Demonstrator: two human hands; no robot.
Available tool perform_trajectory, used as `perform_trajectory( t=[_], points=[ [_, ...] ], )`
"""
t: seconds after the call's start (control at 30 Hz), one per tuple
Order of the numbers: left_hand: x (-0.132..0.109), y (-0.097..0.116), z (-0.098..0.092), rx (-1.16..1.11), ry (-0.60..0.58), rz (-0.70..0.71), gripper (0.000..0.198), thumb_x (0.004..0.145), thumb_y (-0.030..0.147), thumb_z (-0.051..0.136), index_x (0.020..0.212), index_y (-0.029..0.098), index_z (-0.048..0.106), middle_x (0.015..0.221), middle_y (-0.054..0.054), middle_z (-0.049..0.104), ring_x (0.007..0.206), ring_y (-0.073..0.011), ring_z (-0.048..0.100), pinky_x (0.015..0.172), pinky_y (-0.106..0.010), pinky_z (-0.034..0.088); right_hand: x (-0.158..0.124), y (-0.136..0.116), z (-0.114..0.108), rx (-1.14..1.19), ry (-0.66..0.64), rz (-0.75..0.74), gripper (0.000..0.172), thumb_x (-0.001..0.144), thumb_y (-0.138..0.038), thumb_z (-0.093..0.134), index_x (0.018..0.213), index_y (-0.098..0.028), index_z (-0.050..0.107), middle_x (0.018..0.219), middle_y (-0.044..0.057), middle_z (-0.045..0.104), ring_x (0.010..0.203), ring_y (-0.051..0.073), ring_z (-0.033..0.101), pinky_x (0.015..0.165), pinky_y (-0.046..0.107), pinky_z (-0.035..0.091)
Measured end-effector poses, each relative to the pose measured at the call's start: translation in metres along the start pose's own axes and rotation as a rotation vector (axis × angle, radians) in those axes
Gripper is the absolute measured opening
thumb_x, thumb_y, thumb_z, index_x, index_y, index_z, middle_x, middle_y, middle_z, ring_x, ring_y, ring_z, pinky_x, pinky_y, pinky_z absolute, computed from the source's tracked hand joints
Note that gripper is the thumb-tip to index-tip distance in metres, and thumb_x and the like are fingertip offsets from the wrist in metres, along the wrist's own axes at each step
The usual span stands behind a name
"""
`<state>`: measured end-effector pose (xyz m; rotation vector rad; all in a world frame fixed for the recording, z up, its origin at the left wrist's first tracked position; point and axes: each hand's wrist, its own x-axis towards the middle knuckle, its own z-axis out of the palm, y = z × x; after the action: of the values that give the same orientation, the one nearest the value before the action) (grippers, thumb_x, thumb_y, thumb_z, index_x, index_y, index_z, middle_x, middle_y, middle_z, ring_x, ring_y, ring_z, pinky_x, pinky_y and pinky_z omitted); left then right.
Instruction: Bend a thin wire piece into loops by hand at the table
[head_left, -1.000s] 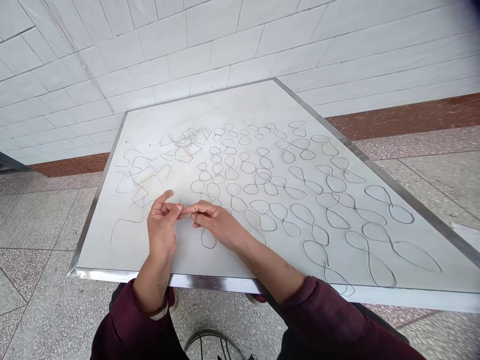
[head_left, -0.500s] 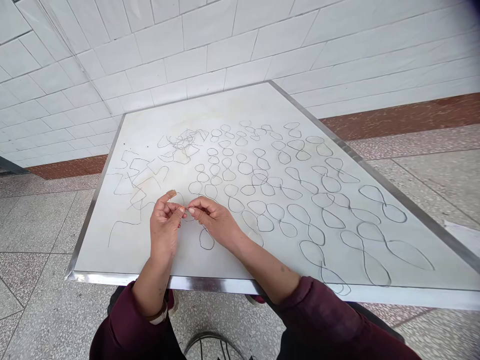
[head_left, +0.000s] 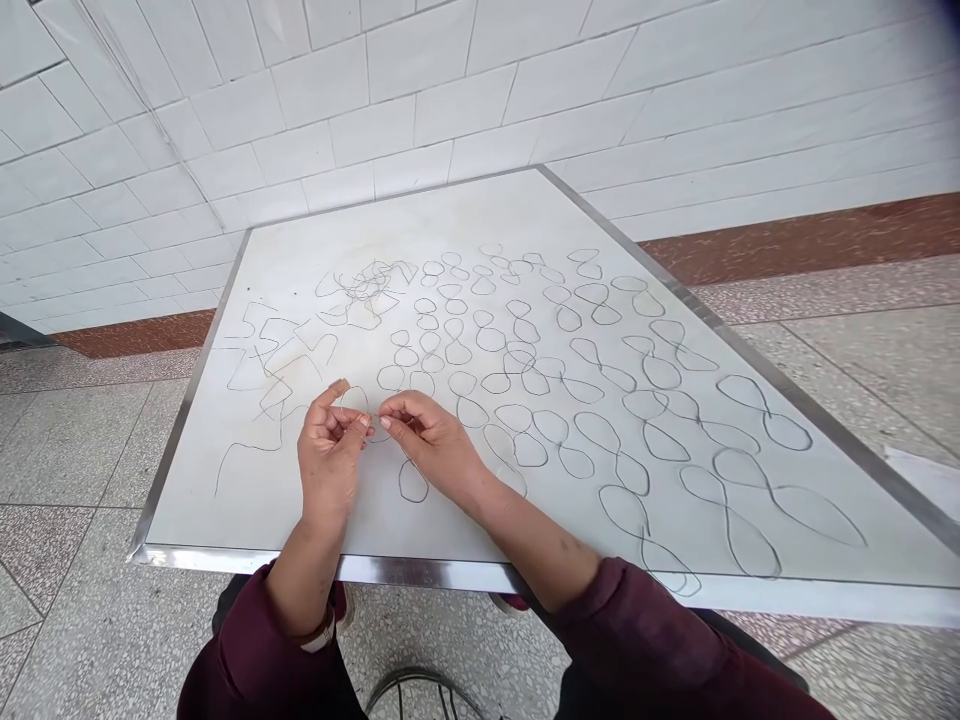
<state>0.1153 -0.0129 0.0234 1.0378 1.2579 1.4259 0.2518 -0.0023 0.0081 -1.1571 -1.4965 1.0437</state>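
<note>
A thin wire (head_left: 359,389) bent into a curve is held up over the table between my two hands. My left hand (head_left: 330,455) pinches it between thumb and a finger, with one finger raised beside the loop. Close by on the right, my right hand (head_left: 433,440) pinches the same wire with thumb and forefinger, the fingertips a small distance apart from the left ones. Partly hidden by my right hand, a figure-eight wire (head_left: 413,482) lies just below it.
Several figure-eight wires (head_left: 598,302) spread over the middle and right of the white table (head_left: 465,525). At the left lie loose bent wires (head_left: 251,447), and farther back a tangled wire pile (head_left: 367,285). A tiled wall (head_left: 420,120) stands behind the table.
My right fingertips have moved slightly right, away from the left ones, and a little more of the wire shows between them. The wires on the table have not moved.
</note>
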Motion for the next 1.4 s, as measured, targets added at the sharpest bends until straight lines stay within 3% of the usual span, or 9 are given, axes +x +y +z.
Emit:
perform_trajectory(
  t=[0.27,0.7,0.93,1.13,1.4],
  points=[
    [0.0,-0.001,0.003,-0.13,0.035,-0.047,0.038,0.075,0.019,0.073,0.112,0.02,0.065,0.07,0.005,0.06,0.067,-0.0098,0.061,0.077,-0.028,0.05,-0.005,0.001,0.002,-0.217,0.057,-0.187,0.017,0.09,-0.015,0.051,0.084,-0.023,0.064,0.073,0.0,0.053,0.07,0.015,0.049,0.059,0.026,0.04],
    [0.002,-0.007,0.002,-0.173,0.048,-0.116,0.035,0.07,0.017,0.074,0.103,0.017,0.066,0.07,0.004,0.063,0.063,-0.01,0.06,0.071,-0.029,0.049,-0.006,0.005,0.0,-0.683,0.008,-0.422,0.03,0.09,-0.004,0.04,0.082,-0.019,0.065,0.073,0.004,0.053,0.072,0.016,0.048,0.052,0.024,0.035],
    [0.004,-0.004,-0.001,-0.075,-0.034,-0.093,0.033,0.073,0.018,0.071,0.106,0.017,0.067,0.07,0.002,0.062,0.066,-0.011,0.059,0.071,-0.028,0.049,-0.006,0.007,-0.002,-0.601,0.012,-0.387,0.023,0.092,-0.011,0.045,0.086,-0.02,0.066,0.074,0.003,0.056,0.071,0.015,0.053,0.054,0.024,0.039],
    [0.005,-0.004,-0.003,-0.066,-0.019,-0.09,0.035,0.074,0.021,0.072,0.108,0.017,0.066,0.074,0.001,0.064,0.074,-0.0129,0.062,0.079,-0.031,0.05,-0.004,0.01,0.0,-0.606,0.045,-0.453,0.019,0.096,-0.019,0.05,0.091,-0.021,0.068,0.083,0.006,0.064,0.079,0.017,0.058,0.066,0.028,0.049],
    [0.005,-0.005,-0.004,-0.067,-0.004,-0.06,0.036,0.073,0.021,0.072,0.109,0.019,0.066,0.072,0.002,0.064,0.062,-0.0107,0.059,0.072,-0.03,0.051,-0.005,0.011,0.003,-0.629,0.033,-0.478,0.021,0.096,-0.016,0.047,0.097,-0.021,0.068,0.086,0.007,0.065,0.081,0.018,0.059,0.067,0.03,0.052]
  ],
)
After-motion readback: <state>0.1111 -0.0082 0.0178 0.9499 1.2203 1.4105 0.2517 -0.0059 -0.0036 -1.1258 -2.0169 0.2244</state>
